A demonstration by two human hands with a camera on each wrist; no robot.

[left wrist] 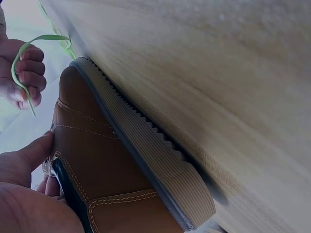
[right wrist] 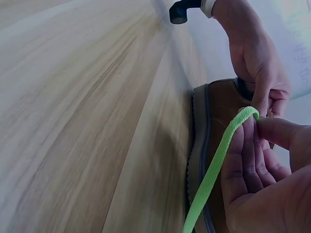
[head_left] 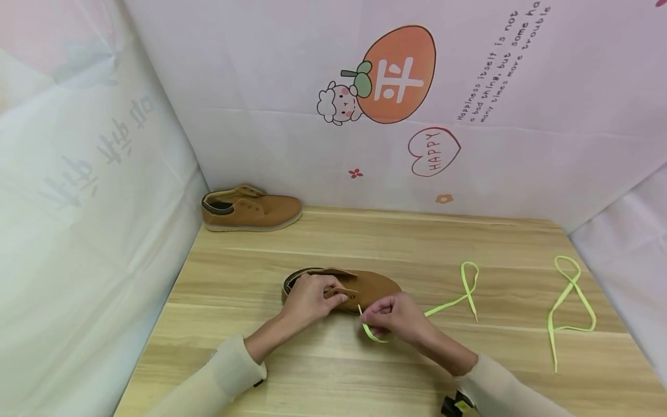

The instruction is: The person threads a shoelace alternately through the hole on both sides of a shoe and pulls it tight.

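A brown shoe (head_left: 379, 285) with a pale ribbed sole (left wrist: 155, 158) stands on the wooden table, toe to the right. At its opening, my left hand (head_left: 308, 300) pinches the near eyelet flap (head_left: 344, 291) between thumb and fingers. My right hand (head_left: 400, 319), just right of the flap, pinches a flat neon-green shoelace (head_left: 443, 306) close to its end. The lace tip (head_left: 360, 310) sticks up beside the eyelets, apart from them. In the right wrist view the lace (right wrist: 214, 167) loops over the fingers and hangs down; its other end trails rightward on the table.
Another brown shoe (head_left: 276, 213), without a lace, stands at the back left against the cloth wall. A second green shoelace (head_left: 560, 301) lies looped at the right of the table (head_left: 333, 376). Printed white cloth (head_left: 271, 145) encloses the back and sides.
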